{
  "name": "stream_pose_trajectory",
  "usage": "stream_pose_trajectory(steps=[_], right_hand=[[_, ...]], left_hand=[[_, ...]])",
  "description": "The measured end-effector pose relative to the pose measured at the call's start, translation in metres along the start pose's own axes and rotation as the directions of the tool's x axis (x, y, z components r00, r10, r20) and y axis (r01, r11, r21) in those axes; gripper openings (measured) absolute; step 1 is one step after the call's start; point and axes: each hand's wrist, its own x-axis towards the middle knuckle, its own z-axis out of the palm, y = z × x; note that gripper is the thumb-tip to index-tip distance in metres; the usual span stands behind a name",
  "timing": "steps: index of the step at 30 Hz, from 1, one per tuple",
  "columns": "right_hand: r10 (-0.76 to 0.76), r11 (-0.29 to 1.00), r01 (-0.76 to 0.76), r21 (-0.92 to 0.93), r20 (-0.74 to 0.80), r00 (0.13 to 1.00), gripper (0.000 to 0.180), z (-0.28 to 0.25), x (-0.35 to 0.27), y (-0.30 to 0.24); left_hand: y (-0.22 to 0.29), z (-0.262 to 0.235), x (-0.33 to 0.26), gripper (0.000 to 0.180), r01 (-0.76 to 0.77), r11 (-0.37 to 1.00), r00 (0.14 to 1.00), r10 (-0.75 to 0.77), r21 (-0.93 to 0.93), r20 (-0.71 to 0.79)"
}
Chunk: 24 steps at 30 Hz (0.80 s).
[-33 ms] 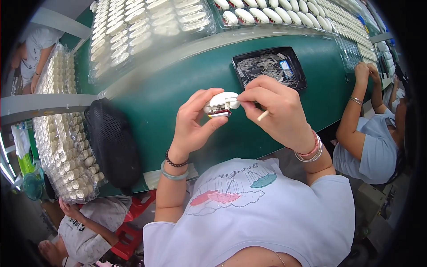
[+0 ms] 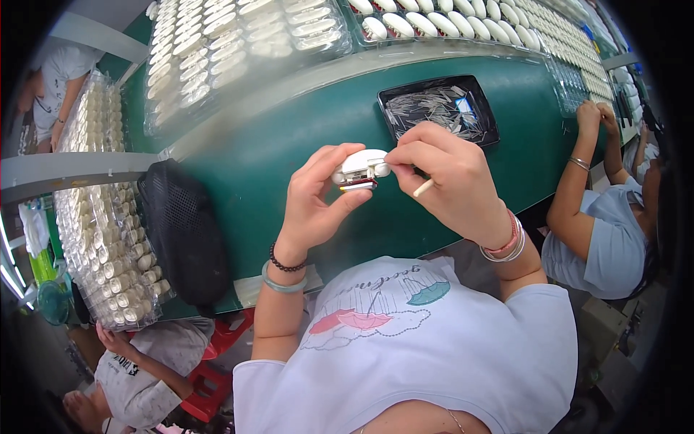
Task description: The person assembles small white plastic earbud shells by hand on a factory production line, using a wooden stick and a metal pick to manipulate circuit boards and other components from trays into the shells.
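Where the white plastic housing (image 2: pixel 370 157) sits: up off the counter (image 2: pixel 289 145), gripped in the left hand (image 2: pixel 312 192), its opened side facing the wearer.
Left fingers: closed round the housing's left end, fingertips on top, thumb below.
Right hand (image 2: pixel 450 184): thumb and index pressed together at the housing's right end; whether they touch it, or pinch some small part, cannot tell.
Pale stick (image 2: pixel 424 188): held within the right hand, blunt end jutting out toward the wearer, the rest hidden.
Key relation: housing lies just left of the right fingertips, long axis running roughly side to side, right end toward them; left hand, already on it, is the nearer.
Housing's underside: dark red strip, with a pale block below it near the left thumb.
Black tray (image 2: pixel 486 108): beyond the right hand, on the counter, holding loose slim grey strips (image 2: pixel 423 108).
Black mesh bag (image 2: pixel 181 231): left of the left hand, well apart.
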Motion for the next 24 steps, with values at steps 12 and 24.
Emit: stream_pose_trajectory(steps=[12, 24], right_hand=[[-0.051, 0.998, 0.058, -0.028, 0.209, 0.977, 0.013, -0.005, 0.007, 0.003], [0.151, 0.866, -0.345, 0.363, 0.467, 0.871, 0.017, -0.011, 0.016, 0.024]], left_hand=[[0.004, -0.002, 0.001, 0.045, -0.058, 0.978, 0.998, 0.061, 0.202, -0.007], [0.004, -0.005, 0.001, 0.046, -0.015, 0.997, 0.999, 0.011, 0.079, 0.051]])
